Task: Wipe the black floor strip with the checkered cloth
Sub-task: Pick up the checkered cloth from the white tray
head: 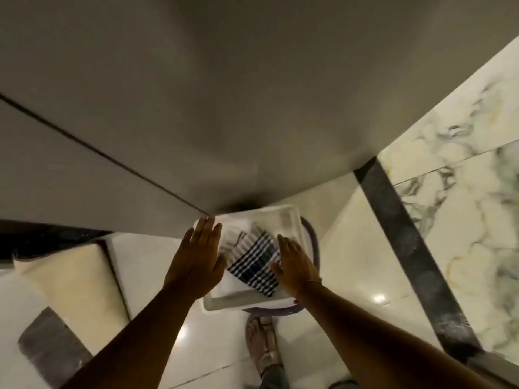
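A navy-and-white checkered cloth (254,266) lies folded in a white plastic tub (292,217) below me, beside a striped grey cloth (238,240). My left hand (200,254) hovers flat with fingers apart over the tub's left side. My right hand (295,263) is spread open over the tub's right side, just touching the checkered cloth's edge. Neither hand grips anything. The black floor strip (410,248) runs diagonally across the pale tiles to the right of the tub, dusty along its lower stretch.
The tub rests on a dark round stool (311,237). A grey wall panel (224,94) rises directly behind it. My sandalled foot (262,343) stands under the tub. Marble-patterned tiles (471,197) lie beyond the strip. A cream block (73,279) and a dark patch (53,346) sit left.
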